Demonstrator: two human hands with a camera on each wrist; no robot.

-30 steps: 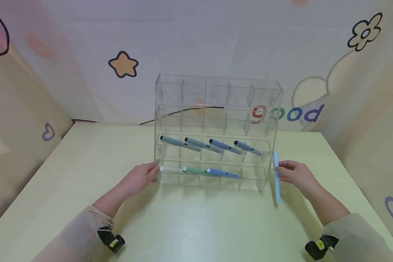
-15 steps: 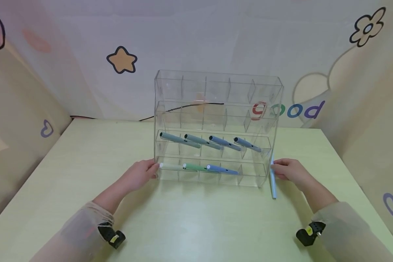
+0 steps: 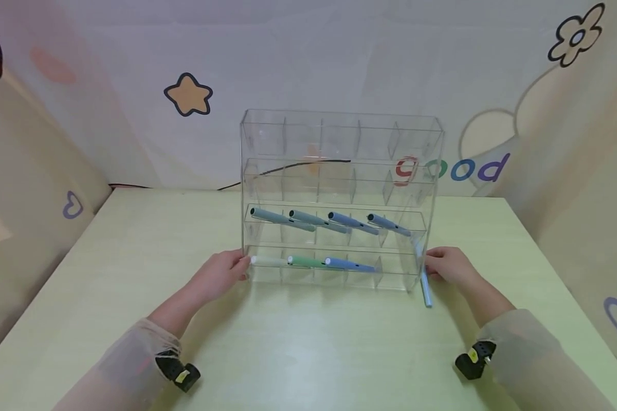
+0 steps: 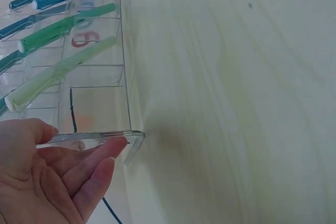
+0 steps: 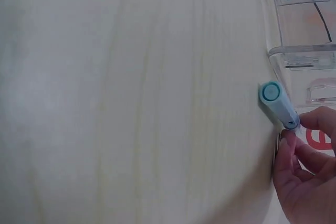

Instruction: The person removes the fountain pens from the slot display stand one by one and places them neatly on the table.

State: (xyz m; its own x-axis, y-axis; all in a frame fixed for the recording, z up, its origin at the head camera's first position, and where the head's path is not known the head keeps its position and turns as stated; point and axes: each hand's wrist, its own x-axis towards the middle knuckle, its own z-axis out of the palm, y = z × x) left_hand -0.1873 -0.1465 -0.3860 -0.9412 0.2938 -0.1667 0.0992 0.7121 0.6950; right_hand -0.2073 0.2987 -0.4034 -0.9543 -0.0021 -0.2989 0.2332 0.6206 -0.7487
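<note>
A clear acrylic pen rack (image 3: 339, 127) with stepped, divided rows stands upright on the table. My left hand (image 3: 218, 274) grips the lower part of its left side panel, the thumb on one face and the fingers on the other, as the left wrist view shows. Beside the rack's lower right side, my right hand (image 3: 452, 265) pinches a light blue pen (image 5: 283, 106) between thumb and fingers. That pen slants, its near end low by the table; its upper part shows behind the clear side panel in the head view. Whether the right fingers touch the rack, I cannot tell.
In the rack's bottom row lie a white pen (image 3: 268, 261), a green pen (image 3: 307, 262) and a blue pen (image 3: 351, 265). Several grey-blue pens (image 3: 281, 218) lie in the row above. Behind the table (image 3: 308, 342) hangs a printed cloth (image 3: 308, 51).
My right hand has moved left with the light blue pen, from apart from the rack to close against its right side. The left hand keeps its hold on the rack.
</note>
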